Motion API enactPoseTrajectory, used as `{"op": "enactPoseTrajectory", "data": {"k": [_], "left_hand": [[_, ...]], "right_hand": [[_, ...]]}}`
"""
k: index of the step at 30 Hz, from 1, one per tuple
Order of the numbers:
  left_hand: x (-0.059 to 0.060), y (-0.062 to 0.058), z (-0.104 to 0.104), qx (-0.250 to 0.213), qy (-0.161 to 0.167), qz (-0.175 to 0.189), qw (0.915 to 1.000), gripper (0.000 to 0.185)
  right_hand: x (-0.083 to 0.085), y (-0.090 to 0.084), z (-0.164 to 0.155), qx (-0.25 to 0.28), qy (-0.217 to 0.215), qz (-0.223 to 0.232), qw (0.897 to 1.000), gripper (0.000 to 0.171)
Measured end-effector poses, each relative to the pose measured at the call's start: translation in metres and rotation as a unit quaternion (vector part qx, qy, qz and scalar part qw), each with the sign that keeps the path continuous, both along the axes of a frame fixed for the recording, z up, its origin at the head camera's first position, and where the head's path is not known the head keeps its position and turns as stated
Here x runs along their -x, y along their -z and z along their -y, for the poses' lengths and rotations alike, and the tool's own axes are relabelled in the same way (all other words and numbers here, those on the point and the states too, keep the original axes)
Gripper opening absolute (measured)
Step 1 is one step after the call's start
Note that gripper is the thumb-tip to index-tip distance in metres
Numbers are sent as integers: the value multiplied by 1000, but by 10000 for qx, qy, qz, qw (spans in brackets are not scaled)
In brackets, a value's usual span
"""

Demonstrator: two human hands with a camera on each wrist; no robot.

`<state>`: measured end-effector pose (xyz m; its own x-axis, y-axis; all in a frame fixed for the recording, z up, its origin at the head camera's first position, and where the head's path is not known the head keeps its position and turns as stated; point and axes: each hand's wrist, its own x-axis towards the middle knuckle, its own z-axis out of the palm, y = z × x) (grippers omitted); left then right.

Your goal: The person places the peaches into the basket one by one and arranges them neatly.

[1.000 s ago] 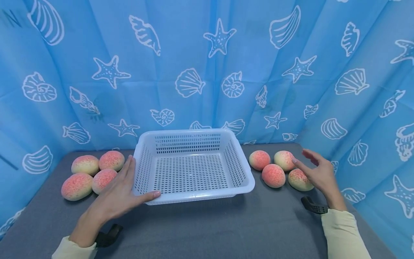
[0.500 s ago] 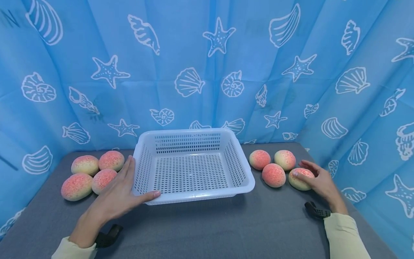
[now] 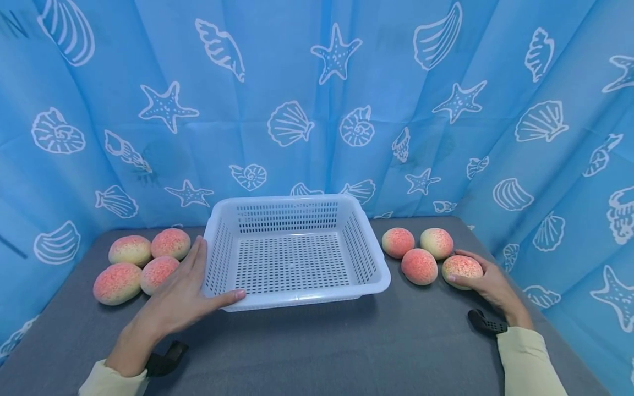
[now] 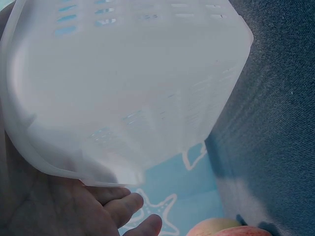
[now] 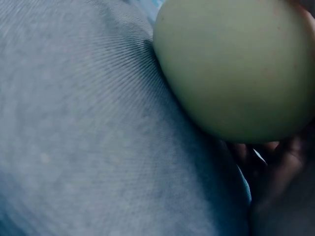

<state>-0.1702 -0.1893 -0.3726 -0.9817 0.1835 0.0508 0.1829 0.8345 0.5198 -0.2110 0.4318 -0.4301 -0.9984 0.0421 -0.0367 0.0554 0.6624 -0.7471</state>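
Observation:
A white slotted plastic basket [image 3: 292,264] stands mid-table with nothing in it. My left hand [image 3: 173,300] rests against its near left corner, thumb on the front rim and straight fingers along the left side. In the left wrist view the fingers [image 4: 123,209] lie just below the basket's rim [image 4: 64,173]. On the right, my right hand [image 3: 490,283] grips a yellowish peach with red speckles [image 3: 462,269], thumb on its near side and fingers round the far side. Up close, the right wrist view shows this peach's pale green side [image 5: 236,69] low at the grey cloth.
Beside the gripped peach sit three more: a pink one [image 3: 419,267], a second pink one [image 3: 398,243] and a paler one [image 3: 437,243]. Several peaches [image 3: 118,283] cluster left of the basket. A blue curtain [image 3: 307,110] with shell prints borders the grey cloth-covered table [image 3: 322,352].
My right hand has come down from above the nearest right-hand peach and closed its fingers round it. My left hand and the basket keep their places.

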Motion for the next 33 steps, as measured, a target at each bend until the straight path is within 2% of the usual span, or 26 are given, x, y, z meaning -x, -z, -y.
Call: {"op": "enactPoseTrajectory", "data": {"k": [6, 17, 26, 33], "left_hand": [[1, 0, 1, -17, 44, -27, 10000, 134], [2, 0, 1, -48, 75, -87, 9999, 134], [1, 0, 1, -31, 61, -58, 10000, 133], [0, 0, 0, -26, 19, -5, 10000, 134]], "right_hand": [[0, -1, -3, 32, 4, 3, 10000, 74], [-1, 0, -8, -263, -255, -32, 9993, 79], [-1, -4, -7, -204, 70, -19, 9998, 76], [2, -13, -3, -265, 157, -459, 9985, 71]]}}
